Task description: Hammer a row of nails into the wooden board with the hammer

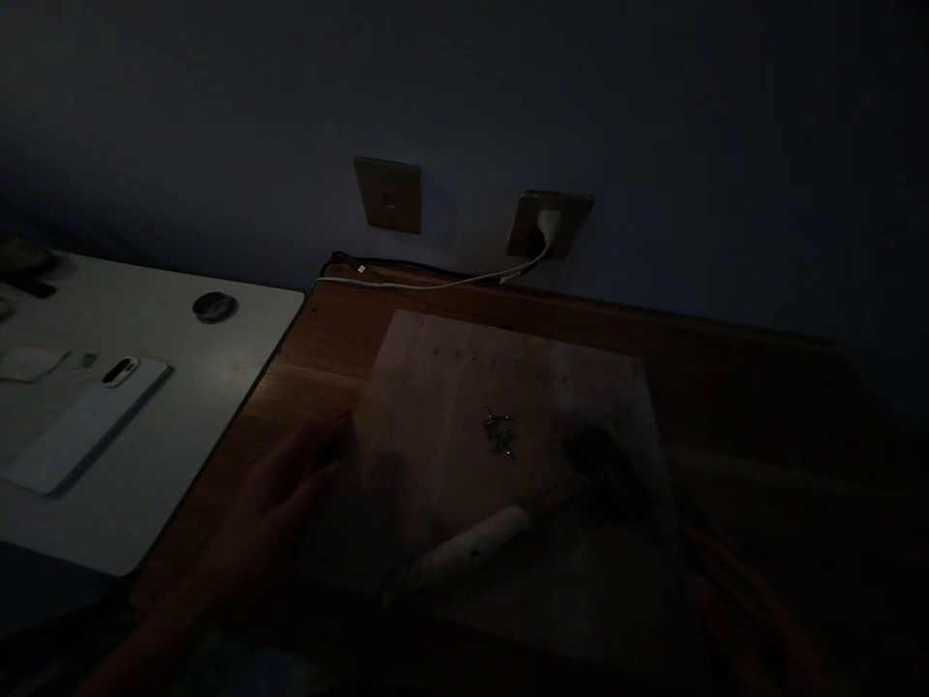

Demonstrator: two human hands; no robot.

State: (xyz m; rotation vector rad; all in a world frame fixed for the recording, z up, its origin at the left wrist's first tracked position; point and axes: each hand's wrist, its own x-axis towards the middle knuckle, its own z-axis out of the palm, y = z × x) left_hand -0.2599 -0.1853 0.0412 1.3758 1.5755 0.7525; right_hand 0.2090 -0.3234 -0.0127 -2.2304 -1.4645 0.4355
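Note:
A pale board (428, 387) lies on the brown wooden table, in very dim light. A small pile of nails or screws (499, 433) rests near its middle. Across the board's front lies a hammer (471, 544), its dark head to the right and its light grip to the left. My left hand (280, 499) is at the board's left edge, fingers apart and nothing seen in them. At the board's right edge is my right hand (747, 600), very dark, with its fingers stretched out along the side.
On the left stands a white table (181, 387) with a phone (91, 421) and a round dark object (215, 307). Behind, a white cable (435, 287) runs to a plug in a wall socket (519, 237). A second wall plate (388, 194) is beside it.

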